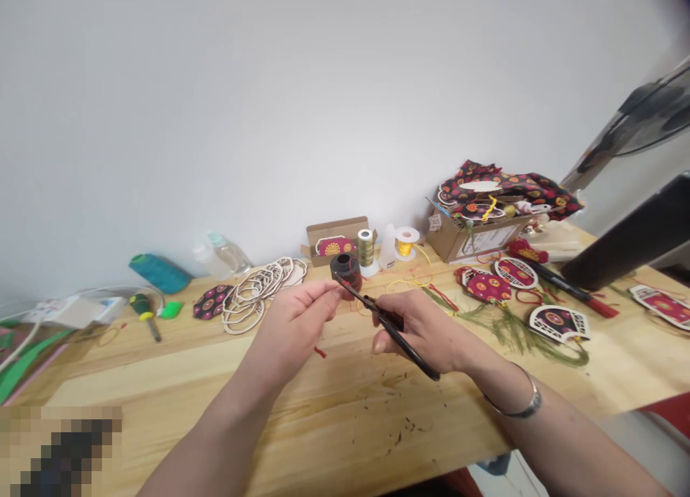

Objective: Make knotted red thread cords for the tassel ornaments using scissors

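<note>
My left hand [302, 317] is closed in a pinch, with a short red cord end [320, 352] hanging below the fingers. Black-handled scissors [396, 330] are gripped in my right hand [425, 324], their blades pointing left so that the tips come right up to my left fingertips. Whether the blades touch the cord cannot be made out. Just behind the fingertips stands a dark spool [345, 265] with reddish thread. Beside it are an olive thread spool [366, 251] and a white reel of yellow cord [405, 244].
Wooden frames [264, 288] lie piled at left, near a teal thread cone [159, 272] and a screwdriver [144, 313]. A cardboard box [468, 238] heaped with patterned fabric stands back right. Fan-shaped ornaments [558, 324] and olive tassels [512, 331] lie at right. Dark scraps [399, 436] dot the front.
</note>
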Demonstrator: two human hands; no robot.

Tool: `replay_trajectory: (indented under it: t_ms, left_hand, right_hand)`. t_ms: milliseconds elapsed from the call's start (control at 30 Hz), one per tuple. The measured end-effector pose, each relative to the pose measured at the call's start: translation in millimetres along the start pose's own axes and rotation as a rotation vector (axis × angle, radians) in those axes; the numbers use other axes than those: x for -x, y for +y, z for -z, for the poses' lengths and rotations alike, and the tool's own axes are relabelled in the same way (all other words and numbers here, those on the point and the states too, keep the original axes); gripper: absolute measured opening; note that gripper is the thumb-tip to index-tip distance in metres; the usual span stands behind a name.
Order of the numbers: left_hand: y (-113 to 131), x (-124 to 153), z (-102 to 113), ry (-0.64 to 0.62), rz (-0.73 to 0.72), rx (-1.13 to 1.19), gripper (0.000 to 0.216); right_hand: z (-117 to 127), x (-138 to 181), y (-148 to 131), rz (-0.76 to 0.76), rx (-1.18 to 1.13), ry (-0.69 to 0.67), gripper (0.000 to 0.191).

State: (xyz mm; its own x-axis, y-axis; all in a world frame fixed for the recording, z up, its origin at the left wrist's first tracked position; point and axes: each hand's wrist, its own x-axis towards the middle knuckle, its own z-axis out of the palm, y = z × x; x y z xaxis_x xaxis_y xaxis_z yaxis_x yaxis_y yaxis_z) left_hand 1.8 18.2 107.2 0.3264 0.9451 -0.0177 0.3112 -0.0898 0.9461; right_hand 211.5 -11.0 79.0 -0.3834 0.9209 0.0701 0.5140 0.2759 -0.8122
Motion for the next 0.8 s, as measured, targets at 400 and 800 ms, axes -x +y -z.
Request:
replay_trajectory:
  t_ms: [400, 800]
  left_hand:
    - [3.8, 0.4, -0.1, 0.011, -0.007, 0.042, 0.033]
    - [1.1, -0.6, 2.7, 0.040, 0.014, 0.080, 0.033]
  right_hand:
    - [-3.0, -0.7, 1.3, 0.000, -0.115, 0.058, 0.047]
    - [-3.9, -3.4, 0.9, -0.022, -0.280, 0.056, 0.052]
